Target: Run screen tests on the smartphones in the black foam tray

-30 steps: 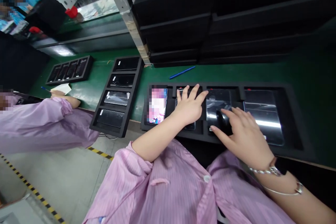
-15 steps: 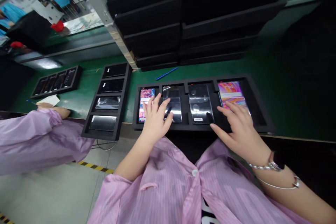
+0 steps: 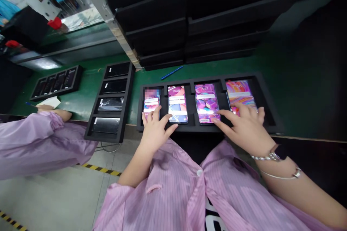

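Note:
A black foam tray (image 3: 267,124) lies before me on the green bench, holding several phones with lit, colourful screens. My left hand (image 3: 154,130) rests open at the tray's near edge, fingers spread over the lower ends of the first phone (image 3: 150,101) and second phone (image 3: 177,103). My right hand (image 3: 244,127) is open too, its fingers stretched across the bottoms of the third phone (image 3: 205,101) and fourth phone (image 3: 239,93). Neither hand grips anything.
A second black tray (image 3: 110,136) with dark-screened phones sits to the left, and a third tray (image 3: 55,81) farther left. A blue pen (image 3: 171,73) lies behind my tray. Stacked black trays (image 3: 173,25) fill the back. A co-worker's purple sleeve (image 3: 35,140) reaches in at left.
The second and third phones' screens have lit up, so all the tray's phones now glow. Both hands slid slightly toward the tray's near edge, and the view pulled back a little.

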Demonstrator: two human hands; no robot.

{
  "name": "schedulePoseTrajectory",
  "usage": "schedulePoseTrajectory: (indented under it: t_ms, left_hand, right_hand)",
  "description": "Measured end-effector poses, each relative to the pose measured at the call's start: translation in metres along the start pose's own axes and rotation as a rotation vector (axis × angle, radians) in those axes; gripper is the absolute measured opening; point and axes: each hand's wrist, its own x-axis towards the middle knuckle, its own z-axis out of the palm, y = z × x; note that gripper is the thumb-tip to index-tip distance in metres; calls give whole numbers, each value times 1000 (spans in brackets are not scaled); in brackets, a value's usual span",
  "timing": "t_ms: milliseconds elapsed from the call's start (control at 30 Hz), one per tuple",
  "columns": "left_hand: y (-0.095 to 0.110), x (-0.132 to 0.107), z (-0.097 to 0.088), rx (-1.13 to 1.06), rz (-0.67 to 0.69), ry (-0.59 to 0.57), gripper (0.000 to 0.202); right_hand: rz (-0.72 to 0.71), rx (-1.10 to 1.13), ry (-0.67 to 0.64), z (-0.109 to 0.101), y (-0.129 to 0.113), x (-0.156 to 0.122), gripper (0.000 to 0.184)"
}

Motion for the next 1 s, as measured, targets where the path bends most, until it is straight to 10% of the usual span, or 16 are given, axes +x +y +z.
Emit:
schedulePoseTrajectory:
  t_ms: [333,533,800,1000]
  left_hand:
    - [-15,80,-11,-35,-78,184,70]
    - [-11,56,-25,-68,2,304,64]
    - [-9,26,9,-99,68,217,56]
    - [-6,26,18,-79,81,273,49]
  right_hand:
    - [149,110,35,-12,11,65,68]
    - [-14,150,100,-36,-6,45,51]
    - [-162,257,81,0,-9,14,42]
    - [-149,233,-82,11,-1,43,57]
